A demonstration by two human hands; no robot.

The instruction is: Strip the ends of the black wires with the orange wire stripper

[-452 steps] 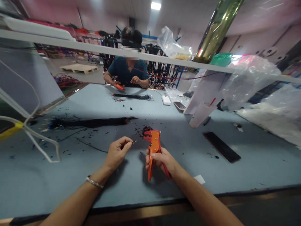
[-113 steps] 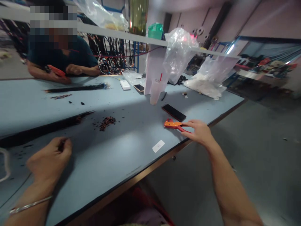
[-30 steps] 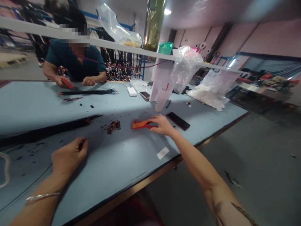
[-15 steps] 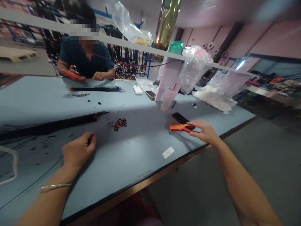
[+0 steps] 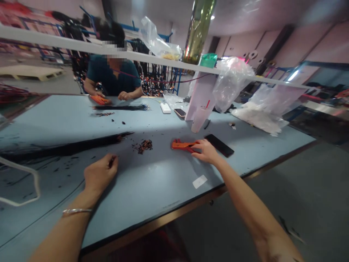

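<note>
My right hand [image 5: 205, 150] is wrapped round the handles of orange-and-red wire strippers [image 5: 181, 145], whose head points left over the table. Curled closed near the table's left part is my left hand [image 5: 101, 170]; whatever may be in its fingers is hidden. A thin black wire [image 5: 58, 199] runs along the table toward that wrist. Between the hands lies a small pile of dark and copper-coloured bits [image 5: 144, 145]. Beyond my left hand a long bundle of black wires [image 5: 81, 146] stretches to the left edge, with dark scraps scattered below it.
A black phone [image 5: 219, 145] lies beside my right hand, a white label [image 5: 200, 181] nearer the edge. Behind stand a cup with a straw [image 5: 200, 118] and a shelf [image 5: 152, 58] bearing a bottle and plastic bags. Across the table [image 5: 152, 189] a co-worker [image 5: 114, 78] holds an orange tool.
My right hand has carried the wire strippers left, away from the phone, toward the pile of bits. The view has shifted slightly; my left hand stays closed in about the same place.
</note>
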